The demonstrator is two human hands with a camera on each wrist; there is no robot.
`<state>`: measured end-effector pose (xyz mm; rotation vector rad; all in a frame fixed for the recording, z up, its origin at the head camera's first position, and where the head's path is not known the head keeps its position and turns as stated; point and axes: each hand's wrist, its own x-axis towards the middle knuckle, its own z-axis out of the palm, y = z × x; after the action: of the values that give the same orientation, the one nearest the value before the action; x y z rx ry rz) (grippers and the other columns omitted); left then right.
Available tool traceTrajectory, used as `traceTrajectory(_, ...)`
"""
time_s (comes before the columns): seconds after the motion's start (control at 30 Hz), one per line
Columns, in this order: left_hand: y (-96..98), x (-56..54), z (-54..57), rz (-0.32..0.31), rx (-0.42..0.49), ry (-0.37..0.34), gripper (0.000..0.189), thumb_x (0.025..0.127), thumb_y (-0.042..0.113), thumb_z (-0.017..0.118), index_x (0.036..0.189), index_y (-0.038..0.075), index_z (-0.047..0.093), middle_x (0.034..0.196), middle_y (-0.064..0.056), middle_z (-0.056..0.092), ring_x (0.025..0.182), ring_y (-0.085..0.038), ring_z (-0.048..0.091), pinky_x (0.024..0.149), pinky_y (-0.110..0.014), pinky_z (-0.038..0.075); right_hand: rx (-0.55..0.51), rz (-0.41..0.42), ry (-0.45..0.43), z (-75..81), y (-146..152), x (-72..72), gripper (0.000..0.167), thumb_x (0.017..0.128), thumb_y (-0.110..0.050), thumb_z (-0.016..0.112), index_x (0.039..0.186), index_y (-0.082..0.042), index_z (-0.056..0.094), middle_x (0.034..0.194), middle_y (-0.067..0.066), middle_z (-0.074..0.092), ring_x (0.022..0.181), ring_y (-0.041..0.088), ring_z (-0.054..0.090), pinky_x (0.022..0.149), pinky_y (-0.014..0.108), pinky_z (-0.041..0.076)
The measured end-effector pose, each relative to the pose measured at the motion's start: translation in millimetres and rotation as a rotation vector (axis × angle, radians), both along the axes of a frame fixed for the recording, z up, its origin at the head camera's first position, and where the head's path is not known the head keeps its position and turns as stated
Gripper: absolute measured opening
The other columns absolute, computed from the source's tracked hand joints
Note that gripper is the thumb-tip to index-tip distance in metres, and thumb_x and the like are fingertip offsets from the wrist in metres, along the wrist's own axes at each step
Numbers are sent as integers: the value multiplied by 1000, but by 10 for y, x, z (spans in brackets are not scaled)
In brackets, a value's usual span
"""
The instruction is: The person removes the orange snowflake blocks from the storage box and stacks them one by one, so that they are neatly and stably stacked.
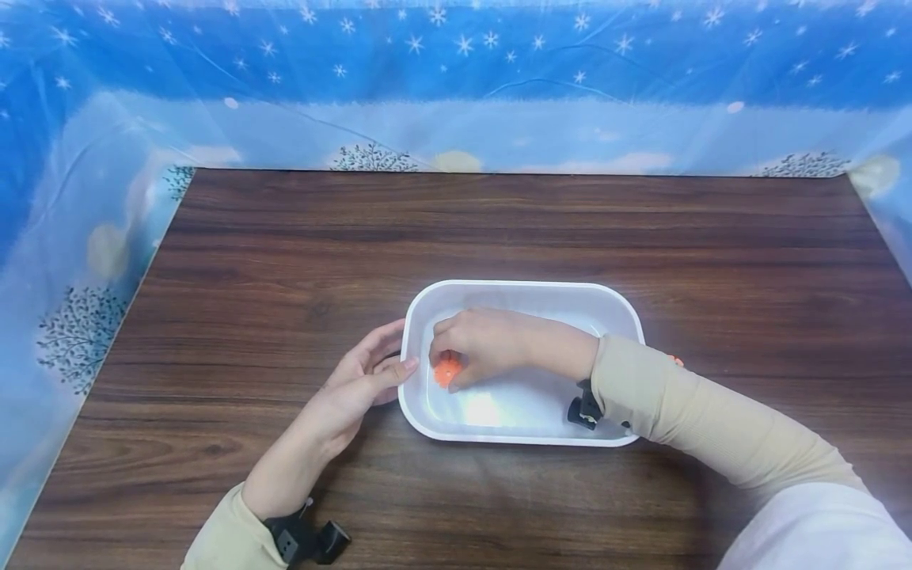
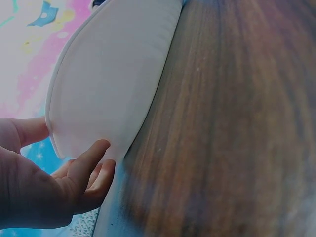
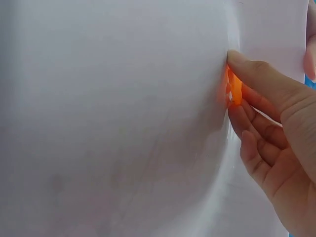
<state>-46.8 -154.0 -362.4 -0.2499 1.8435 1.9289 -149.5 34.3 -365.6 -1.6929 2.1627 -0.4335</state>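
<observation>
A white rectangular plastic basin [image 1: 563, 297] with rounded corners stands on the table. My left hand [image 1: 356, 380] holds it by the left end, thumb at the rim and fingers along the outer wall; the left wrist view shows that hand [image 2: 64, 187] against the basin's side [image 2: 113, 74]. Inside the basin, at its left end, my right hand [image 1: 484, 344] pinches a small orange disc with a scalloped edge [image 1: 447, 372]. Seen from the right wrist, the orange disc [image 3: 236, 91] is edge-on between thumb and fingers, close to the basin floor; fingers partly hide it.
A small orange piece [image 1: 675, 361] shows just right of the basin, mostly hidden by the right sleeve [image 1: 712, 412]. The dark wood table [image 1: 285, 237] extends around the basin. A blue snowflake-patterned cloth [image 1: 456, 71] hangs behind it and at the sides.
</observation>
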Motion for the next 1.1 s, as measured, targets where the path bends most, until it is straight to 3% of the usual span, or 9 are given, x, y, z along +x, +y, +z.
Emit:
traceTrajectory(0.27,-7,8,-1,-6,3,-2,60,91,13,57,144,12,30,143,-13,37,122,-27,45,91,-34,44,-30,25,32,-6,-1,6,20,75,-21,73,90,-11,67,85,-3,58,70,8,51,65,21,42)
traceTrajectory(0.6,-19,-2,-19,-5,6,2,60,91,13,57,144,12,30,143,-13,37,123,-26,45,90,-34,45,-58,81,7,-5,12,-28,25,75,-22,73,96,-10,67,92,0,59,78,11,53,73,22,45)
traceTrajectory(1.0,-13,-12,15,-6,2,-17,61,91,13,57,144,12,29,143,-12,37,123,-26,45,92,-34,44,-44,21,-34,312,132,-20,24,79,-20,71,101,-12,69,95,-2,60,82,11,56,77,22,46)
traceTrajectory(1.1,-13,-13,25,-6,-7,-19,60,91,14,57,144,12,30,142,-12,38,122,-24,46,90,-32,44,-50,20,9,375,184,-33,23,78,-20,72,100,-13,69,92,-3,60,81,12,57,76,23,47)
